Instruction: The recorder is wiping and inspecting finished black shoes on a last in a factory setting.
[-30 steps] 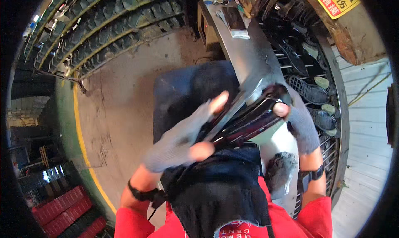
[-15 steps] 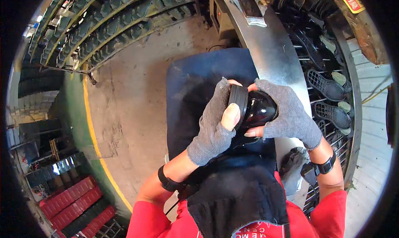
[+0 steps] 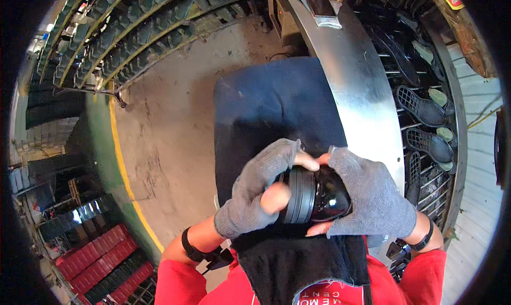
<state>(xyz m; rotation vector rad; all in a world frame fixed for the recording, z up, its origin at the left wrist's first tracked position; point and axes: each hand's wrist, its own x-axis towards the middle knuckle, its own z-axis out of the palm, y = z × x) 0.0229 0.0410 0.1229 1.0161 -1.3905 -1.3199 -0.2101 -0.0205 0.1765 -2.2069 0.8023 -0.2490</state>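
A glossy black shoe [image 3: 331, 196] lies sideways between my two hands, close to my body, above the dark apron. Its ridged dark sole [image 3: 299, 196] faces left. My left hand [image 3: 250, 190], in a grey fingerless glove, closes on the sole side; its fingers reach the top edge and its thumb, blurred, rests by the sole's face. My right hand [image 3: 372, 196], gloved the same way, wraps round the shiny rounded end, thumb low and fingers on top. Its palm hides part of the upper.
A dark blue cloth [image 3: 271, 97] spreads beyond my hands. To the right runs a metal bench [image 3: 367, 86] with a dark flat object [image 3: 319, 4] at its far end. A rack beside it holds several soles [image 3: 430, 145]. Racks of dark green pieces [image 3: 159, 33] stand far left, red ridged slabs [image 3: 98, 251] lower left.
Both hands have drawn the shoe down toward my body and slightly left. More of the sole now faces up, and my left thumb has shifted off it toward its left edge.
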